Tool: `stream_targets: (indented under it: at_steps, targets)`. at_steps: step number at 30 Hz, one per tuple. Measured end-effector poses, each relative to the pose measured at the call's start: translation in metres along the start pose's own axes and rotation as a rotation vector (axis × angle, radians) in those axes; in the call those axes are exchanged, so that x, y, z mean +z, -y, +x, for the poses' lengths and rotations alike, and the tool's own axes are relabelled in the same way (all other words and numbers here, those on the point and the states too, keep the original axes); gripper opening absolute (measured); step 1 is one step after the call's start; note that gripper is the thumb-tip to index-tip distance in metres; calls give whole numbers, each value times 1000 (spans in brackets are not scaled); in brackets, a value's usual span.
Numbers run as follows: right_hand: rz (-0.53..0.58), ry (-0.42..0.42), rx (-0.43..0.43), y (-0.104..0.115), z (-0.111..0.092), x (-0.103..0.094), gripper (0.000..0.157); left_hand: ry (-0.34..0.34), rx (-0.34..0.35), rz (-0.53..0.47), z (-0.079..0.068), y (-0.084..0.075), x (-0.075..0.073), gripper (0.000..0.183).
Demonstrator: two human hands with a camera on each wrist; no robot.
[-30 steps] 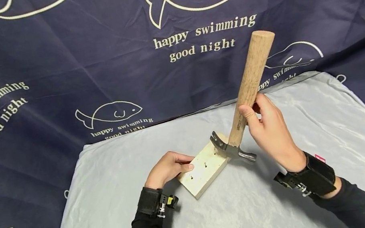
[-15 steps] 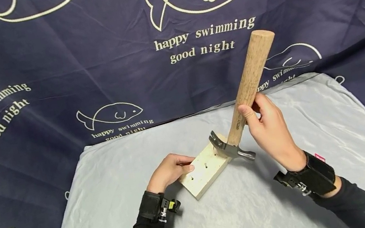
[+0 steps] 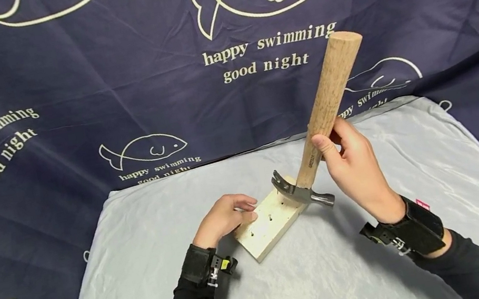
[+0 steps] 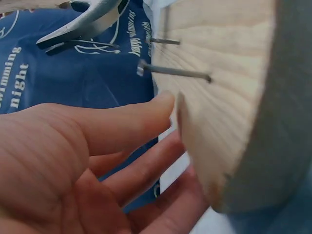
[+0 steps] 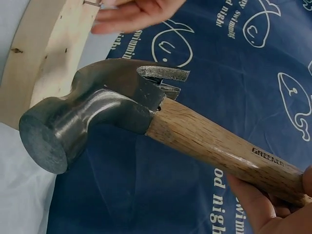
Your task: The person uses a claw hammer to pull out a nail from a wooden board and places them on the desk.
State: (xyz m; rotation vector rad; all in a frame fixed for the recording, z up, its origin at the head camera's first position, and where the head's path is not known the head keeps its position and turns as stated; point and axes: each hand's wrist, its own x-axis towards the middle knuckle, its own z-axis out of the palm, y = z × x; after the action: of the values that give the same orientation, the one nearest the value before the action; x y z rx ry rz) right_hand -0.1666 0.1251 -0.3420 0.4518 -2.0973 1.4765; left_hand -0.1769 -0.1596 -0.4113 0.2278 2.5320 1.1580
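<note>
Since the earlier head frame, the hammer (image 3: 324,110) has risen slightly, and the fingers of the left hand (image 3: 223,221) have lifted and spread from its thumb. The right hand (image 3: 359,171), right of centre, has its thumb and fingers curled round the lower handle; holding it near the head probably gives finer control of the claw (image 3: 286,188) than of a heavy blow. The handle leans toward the upper right, with the claw over the far end of the board (image 3: 263,231) and the striking face turned away from it, to the right. A thin sliver beside the claw in the left wrist view may be a nail; I cannot tell if it is caught.

The board lies flat on the pale cloth (image 3: 293,289) at the centre of the frame, slanting from lower left to upper right. The left hand is loosely spread at its left edge, thumb beside the top face, fingers fairly straight; it seems to be a light steadying touch, not a firm hold. Two nails (image 4: 175,72) stand partly out of the wood, their heads clear of the surface.
</note>
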Motion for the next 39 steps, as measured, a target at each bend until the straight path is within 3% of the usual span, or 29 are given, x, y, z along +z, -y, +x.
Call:
stream_targets:
  at_steps: [3,11,13,17,24,31,39]
  targets:
    - [12,2,-9,3,1,1,26,-11,46,-26,1,-8,-1,35]
    - [24,-2,-20,14,4,-1,27,-93,268,-41,5,-32,3,28]
    - [38,1,-12,17,4,-1,28,-104,297,-63,4,-40,4,25]
    - [62,-2,4,25,3,-1,29,-126,317,-109,1,-52,6,18]
    - [98,-15,-11,36,1,-4,31,-180,346,-94,-5,-60,8,14]
    - [122,-24,-1,41,-2,-5,29,-215,397,-51,-6,-60,10,15]
    - [157,-38,72,41,2,-4,27,-298,461,1,-5,-57,12,18]
